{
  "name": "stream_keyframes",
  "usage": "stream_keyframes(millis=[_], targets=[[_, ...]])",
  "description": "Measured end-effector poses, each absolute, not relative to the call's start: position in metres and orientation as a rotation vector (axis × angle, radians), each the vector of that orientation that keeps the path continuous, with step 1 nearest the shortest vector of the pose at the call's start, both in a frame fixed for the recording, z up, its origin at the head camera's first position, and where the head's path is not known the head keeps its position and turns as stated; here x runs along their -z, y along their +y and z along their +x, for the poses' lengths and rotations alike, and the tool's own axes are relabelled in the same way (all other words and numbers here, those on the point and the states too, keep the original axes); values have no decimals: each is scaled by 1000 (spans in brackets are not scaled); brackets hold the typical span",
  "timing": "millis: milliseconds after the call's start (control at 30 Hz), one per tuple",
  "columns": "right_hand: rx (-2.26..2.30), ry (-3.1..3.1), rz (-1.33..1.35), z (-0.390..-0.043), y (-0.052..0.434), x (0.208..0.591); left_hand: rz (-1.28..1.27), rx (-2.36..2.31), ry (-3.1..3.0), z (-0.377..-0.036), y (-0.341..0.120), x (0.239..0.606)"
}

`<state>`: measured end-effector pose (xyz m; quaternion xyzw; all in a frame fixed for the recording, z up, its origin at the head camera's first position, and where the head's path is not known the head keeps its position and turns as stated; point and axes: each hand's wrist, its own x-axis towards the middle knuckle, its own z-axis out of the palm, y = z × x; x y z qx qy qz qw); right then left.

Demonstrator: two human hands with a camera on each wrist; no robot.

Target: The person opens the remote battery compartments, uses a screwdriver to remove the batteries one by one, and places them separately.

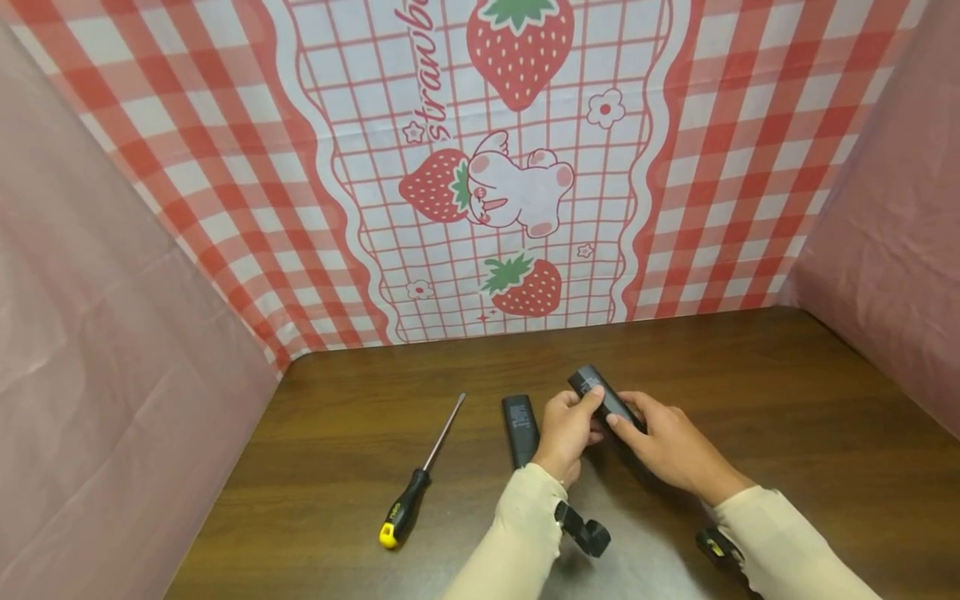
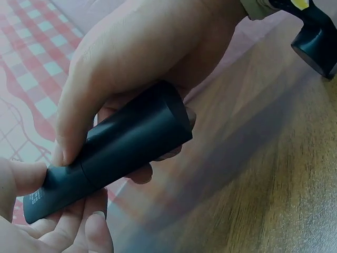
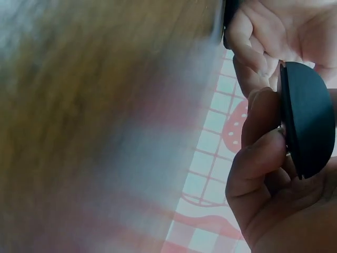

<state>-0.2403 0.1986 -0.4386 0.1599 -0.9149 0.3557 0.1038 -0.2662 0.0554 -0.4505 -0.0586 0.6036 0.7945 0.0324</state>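
Note:
Both hands hold a black remote control [image 1: 587, 377], its rounded back with small print turned up. My left hand [image 1: 566, 429] grips the printed end, thumb on top. Around the middle and nearer end, my right hand [image 1: 675, 442] curls its fingers, thumb on the back. In the left wrist view a thin seam crosses the remote control [image 2: 131, 137] near the right thumb. Its plain end [image 3: 310, 121] faces the right wrist camera; the button side is mostly hidden. A second black remote control [image 1: 520, 423] lies printed side up beside the left hand, its lower part covered by that hand.
A flat-blade screwdriver [image 1: 408, 496] with a black and yellow handle lies on the wooden table [image 1: 322, 450] to the left, its tip pointing away. A red-and-white strawberry cloth [image 1: 480, 275] hangs behind the table. Pink cloth [image 1: 112, 333] walls stand on both sides.

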Motion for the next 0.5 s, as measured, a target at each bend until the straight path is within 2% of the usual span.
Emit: stream_keyframes(millis=[167,500], targets=[[-1095,-2713,460,-239,197,437,-207,-2452,1877,-267,55,449],[-1538,-2779,322,-235,195,435,-237,-2456,1883,-270,52,447]])
